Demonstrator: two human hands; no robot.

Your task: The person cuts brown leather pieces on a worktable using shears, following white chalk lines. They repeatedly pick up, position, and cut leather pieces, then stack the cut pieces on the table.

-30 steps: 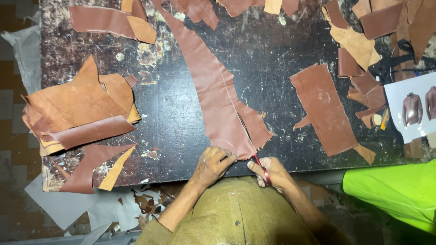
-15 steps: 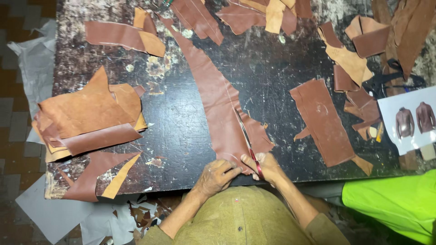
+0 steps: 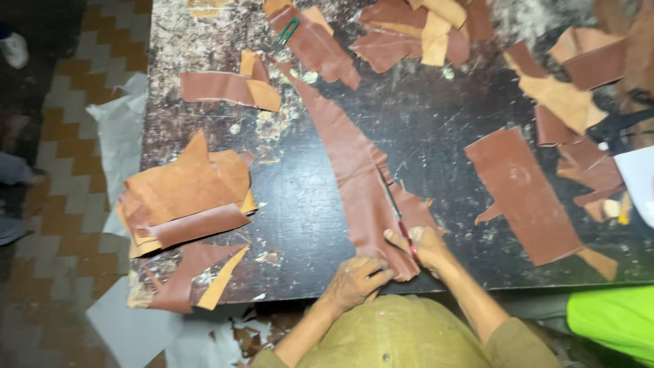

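The long strip of reddish-brown leather (image 3: 354, 170) lies on the dark, scratched desk (image 3: 436, 123), running from the far left of centre down to the near edge, where it widens. The left hand (image 3: 354, 281) rests at the near edge, fingers spread flat and pressing down on the near end of the strip. The right hand (image 3: 426, 247) is just to the right of it, closed around the red handle of a cutting tool (image 3: 402, 221); the slim blade lies along the strip's right portion, pointing away from the person. Whether the tool is scissors or a knife cannot be told. The two hands are near each other but not touching.

On the left of the desk sits a stack of tan and brown leather pieces (image 3: 187, 194), with a brown offcut and a tan sliver (image 3: 197, 276) at the near left corner. A large brown panel (image 3: 528, 194) lies to the right, well apart from the strip. Further scraps (image 3: 409, 31) are scattered along the far edge, among them a green clip (image 3: 286, 34), and more pieces (image 3: 572, 95) crowd the far right. Pale paper sheets (image 3: 122, 129) lie on the tiled floor (image 3: 61, 204) to the left. A bright green sleeve (image 3: 613, 320) of another person shows at the near right.
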